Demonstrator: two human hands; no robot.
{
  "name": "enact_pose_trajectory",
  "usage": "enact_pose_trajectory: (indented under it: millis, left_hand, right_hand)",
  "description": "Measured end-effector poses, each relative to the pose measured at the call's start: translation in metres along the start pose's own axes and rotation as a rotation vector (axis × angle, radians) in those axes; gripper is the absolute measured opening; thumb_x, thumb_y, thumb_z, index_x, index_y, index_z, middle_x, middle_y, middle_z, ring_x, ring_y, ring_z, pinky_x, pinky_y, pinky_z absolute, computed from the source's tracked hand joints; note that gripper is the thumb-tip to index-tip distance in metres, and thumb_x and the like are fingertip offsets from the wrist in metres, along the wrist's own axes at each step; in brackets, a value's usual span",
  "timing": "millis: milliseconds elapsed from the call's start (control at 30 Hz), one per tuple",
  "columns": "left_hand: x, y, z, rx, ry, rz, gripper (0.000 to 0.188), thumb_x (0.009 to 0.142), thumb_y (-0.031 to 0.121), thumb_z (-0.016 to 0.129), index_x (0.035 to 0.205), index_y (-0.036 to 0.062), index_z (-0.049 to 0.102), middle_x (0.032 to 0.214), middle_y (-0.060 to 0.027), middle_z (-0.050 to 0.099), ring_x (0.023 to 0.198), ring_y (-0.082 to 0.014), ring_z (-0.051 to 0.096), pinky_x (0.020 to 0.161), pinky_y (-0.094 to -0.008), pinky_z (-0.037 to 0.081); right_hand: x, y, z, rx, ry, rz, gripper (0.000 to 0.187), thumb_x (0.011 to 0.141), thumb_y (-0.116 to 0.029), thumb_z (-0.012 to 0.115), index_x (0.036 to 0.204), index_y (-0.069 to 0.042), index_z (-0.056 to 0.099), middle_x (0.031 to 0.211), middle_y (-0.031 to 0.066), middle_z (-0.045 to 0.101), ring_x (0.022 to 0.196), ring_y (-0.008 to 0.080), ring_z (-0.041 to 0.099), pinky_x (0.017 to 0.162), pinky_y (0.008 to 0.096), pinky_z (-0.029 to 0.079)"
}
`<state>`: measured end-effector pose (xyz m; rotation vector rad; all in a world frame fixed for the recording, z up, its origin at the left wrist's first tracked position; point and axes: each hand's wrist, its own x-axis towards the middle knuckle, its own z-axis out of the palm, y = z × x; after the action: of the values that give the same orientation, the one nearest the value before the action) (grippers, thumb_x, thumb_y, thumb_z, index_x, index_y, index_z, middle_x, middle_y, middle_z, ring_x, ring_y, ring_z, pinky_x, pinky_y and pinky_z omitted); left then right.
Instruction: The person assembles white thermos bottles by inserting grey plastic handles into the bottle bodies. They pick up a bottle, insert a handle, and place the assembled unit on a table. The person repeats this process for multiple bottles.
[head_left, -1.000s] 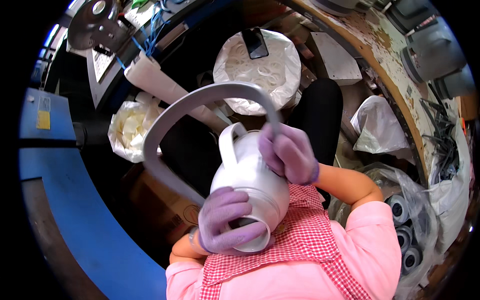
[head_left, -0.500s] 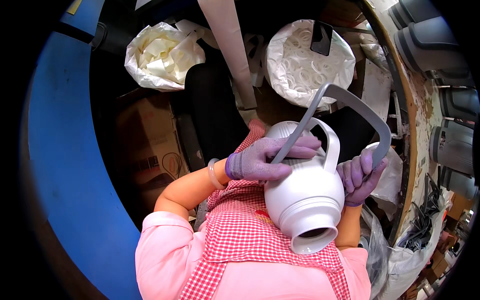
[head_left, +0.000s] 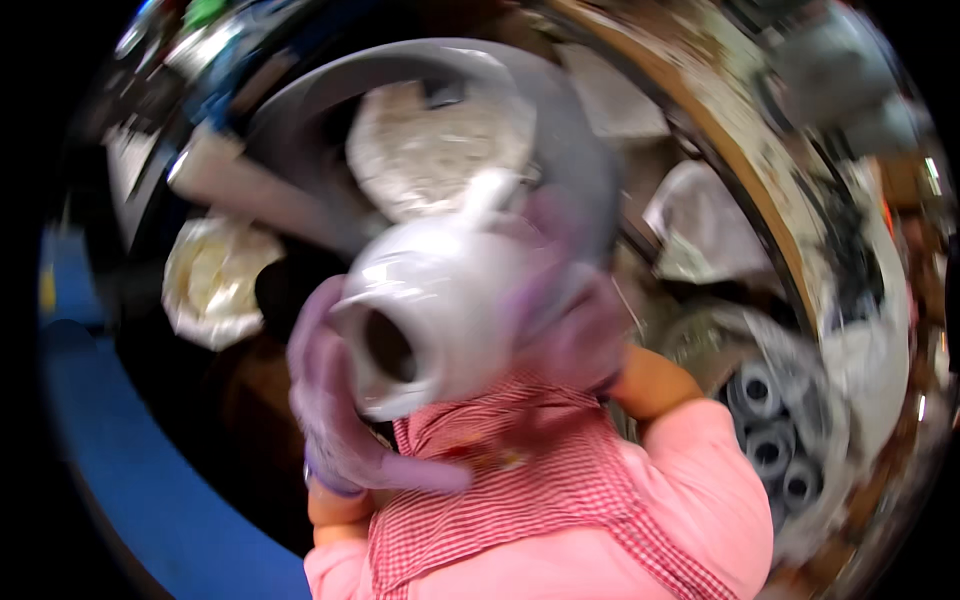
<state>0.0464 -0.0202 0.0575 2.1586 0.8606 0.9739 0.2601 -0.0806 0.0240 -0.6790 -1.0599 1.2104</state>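
A white jug body (head_left: 460,310) with a round dark mouth is tilted in front of my chest, its mouth toward the lower left. A large grey bow-shaped carrying handle (head_left: 590,130) arches beyond it, blurred by motion. My right hand (head_left: 580,325), in a purple glove, is closed at the handle's right end beside the jug; its fingers are smeared. My gloved left hand (head_left: 335,410) is at the mouth's left side, fingers up along the rim and thumb stretched out below. Whether it presses on the rim is unclear. The jug's own white grip (head_left: 490,195) points away from me.
Beyond the jug stands a white sack of pale rings (head_left: 430,150) with a dark phone-like slab (head_left: 443,93) on it. A sack of cream pieces (head_left: 220,285) is at left, above a blue tabletop (head_left: 150,470). At right are a clear bag of grey ring-shaped parts (head_left: 768,450) and grey jugs (head_left: 840,85).
The jug has moved left and up, its mouth swinging leftward. My left hand has left the handle's left end for the mouth. My view has turned, bringing the bag of grey parts into sight.
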Motion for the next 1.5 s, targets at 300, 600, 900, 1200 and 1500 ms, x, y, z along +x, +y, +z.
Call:
enact_pose_trajectory:
  millis: [300,600,900,1200,1500]
  left_hand:
    - [0.0,-0.052,-0.033,-0.094,-0.091,-0.159,0.076,0.076,0.021,0.063,0.144,-0.004,0.041,0.133,-0.0189,0.051,0.124,-0.0332,0.05,0.109,-0.0437,0.037]
    - [0.018,-0.047,-0.022,-0.079,-0.173,-0.393,0.076,0.09,0.055,0.057,0.139,-0.0009,0.039,0.135,-0.0183,0.046,0.126,-0.0315,0.047,0.107,-0.0425,0.037]
    - [0.025,-0.058,-0.039,-0.163,0.057,-0.418,0.058,0.1,0.039,0.046,0.143,0.0003,0.042,0.14,-0.019,0.051,0.124,-0.032,0.054,0.106,-0.044,0.043]
    - [-0.017,-0.142,-0.065,0.008,0.101,-0.435,0.055,0.102,0.037,0.048,0.144,0.0014,0.04,0.145,-0.0196,0.047,0.129,-0.032,0.05,0.104,-0.0478,0.045]
    - [-0.035,-0.158,-0.017,-0.288,0.154,-0.459,0.049,0.102,0.034,0.048,0.142,0.0058,0.043,0.14,-0.0163,0.051,0.125,-0.0286,0.052,0.105,-0.0462,0.044]
  right_hand:
    - [-0.118,-0.034,-0.109,-1.161,0.429,-0.016,0.041,0.086,-0.02,0.073,0.121,-0.002,0.063,0.114,0.0175,0.066,0.101,0.0298,0.066,0.09,0.0351,0.052]
    - [-0.386,0.196,-0.232,-0.859,0.618,1.246,0.036,0.087,-0.031,0.063,0.114,-0.008,0.068,0.111,0.015,0.07,0.102,0.0269,0.067,0.091,0.0392,0.051]
    - [-0.312,0.381,-0.273,-1.771,0.28,0.995,0.048,0.098,-0.021,0.041,0.144,-0.01,0.045,0.151,0.0158,0.039,0.141,0.035,0.035,0.113,0.0589,0.027]
    - [-0.28,0.279,-0.317,-1.168,0.745,1.014,0.056,0.077,-0.044,0.07,0.123,-0.014,0.06,0.111,0.0126,0.068,0.104,0.0269,0.063,0.095,0.0411,0.044]
    - [-0.218,0.023,-0.204,-0.084,1.09,0.221,0.071,0.08,-0.035,0.076,0.134,0.003,0.051,0.119,0.0094,0.065,0.101,0.02,0.064,0.088,0.0342,0.053]
